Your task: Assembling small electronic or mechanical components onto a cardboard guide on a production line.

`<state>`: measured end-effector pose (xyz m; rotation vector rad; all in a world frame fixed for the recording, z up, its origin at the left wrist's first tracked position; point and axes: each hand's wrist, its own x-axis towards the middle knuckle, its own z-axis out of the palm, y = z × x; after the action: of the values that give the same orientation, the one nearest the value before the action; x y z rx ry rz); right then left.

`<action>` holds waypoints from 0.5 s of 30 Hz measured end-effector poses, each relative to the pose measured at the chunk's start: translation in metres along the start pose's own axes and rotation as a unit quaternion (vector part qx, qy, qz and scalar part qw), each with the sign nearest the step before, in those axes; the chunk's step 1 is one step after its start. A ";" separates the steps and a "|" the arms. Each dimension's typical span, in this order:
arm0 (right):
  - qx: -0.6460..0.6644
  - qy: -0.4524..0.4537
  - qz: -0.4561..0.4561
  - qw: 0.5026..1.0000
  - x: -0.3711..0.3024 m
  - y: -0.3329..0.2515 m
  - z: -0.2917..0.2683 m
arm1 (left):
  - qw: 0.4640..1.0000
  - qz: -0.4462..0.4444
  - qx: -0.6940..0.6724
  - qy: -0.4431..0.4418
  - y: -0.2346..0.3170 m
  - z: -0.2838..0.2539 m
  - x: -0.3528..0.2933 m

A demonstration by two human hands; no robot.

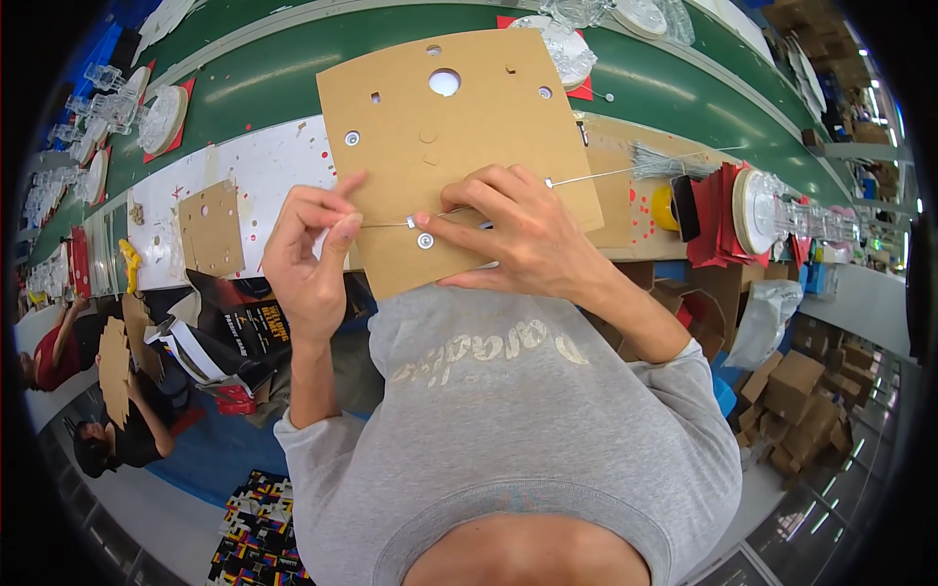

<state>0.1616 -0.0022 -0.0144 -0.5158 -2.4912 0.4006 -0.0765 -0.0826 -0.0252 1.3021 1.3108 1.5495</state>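
A brown cardboard panel [469, 127] with punched holes and small round metal fittings is tilted up in front of me, its near edge by my shirt. A thin metal wire [596, 177] runs across it through small white clips and sticks out past its right side. My left hand [315, 244] pinches the wire's left end between thumb and fingertips, just off the panel's left edge. Spread over the panel's lower part, my right hand [523, 230] presses fingertips beside the wire, its thumb at the near edge, gripping the panel.
A bundle of thin wires [660, 161] lies right of the panel, near yellow tape [664, 208] and red sheets [715, 215]. A smaller cardboard piece [210, 230] is at left. Clear plastic parts on white discs [164, 119] stand along the green conveyor [264, 83]. Co-workers sit at left.
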 end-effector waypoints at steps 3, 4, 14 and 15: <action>-0.004 -0.009 -0.007 1.000 -0.001 -0.004 0.002 | 0.983 0.063 0.170 -0.012 0.008 0.004 0.025; -0.007 -0.015 -0.010 1.000 0.000 -0.005 0.002 | 0.985 0.044 0.163 -0.018 0.000 0.003 0.031; -0.003 -0.004 -0.025 1.000 -0.012 -0.017 -0.003 | 0.985 0.012 0.174 -0.002 -0.015 0.020 0.037; 0.007 0.073 -0.008 0.997 -0.031 -0.014 -0.009 | 0.985 0.008 0.171 -0.005 -0.015 0.018 0.037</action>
<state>0.1869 -0.0266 -0.0160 -0.5016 -2.3487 0.3600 -0.0690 -0.0398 -0.0310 1.5293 1.6144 1.3643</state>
